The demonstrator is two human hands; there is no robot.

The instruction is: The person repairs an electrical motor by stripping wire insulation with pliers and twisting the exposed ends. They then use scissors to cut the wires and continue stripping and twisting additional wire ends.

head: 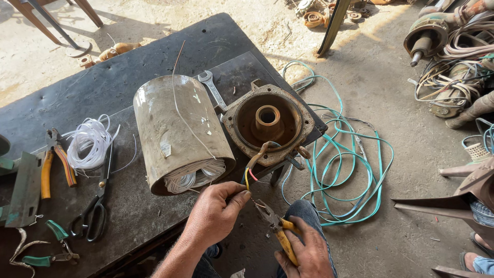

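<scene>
My left hand (215, 212) pinches thin coloured wires (249, 176) that hang from a rusty round end cover (267, 123) at the table's near edge. My right hand (307, 253) grips yellow-handled pliers (275, 226), whose jaws point up towards the wire ends. A cylindrical metal motor body (175, 128) lies on its side beside the cover, with white winding wire (195, 175) showing at its open end and one strand running up over it.
On the dark table (118, 77) lie a spanner (212, 88), a bundle of white cord (90, 141), black scissors (95, 208), orange-handled pliers (51, 162) and green-handled snips (56, 242). A teal cable (350, 170) coils on the concrete floor. Motor parts and cables pile up at the right.
</scene>
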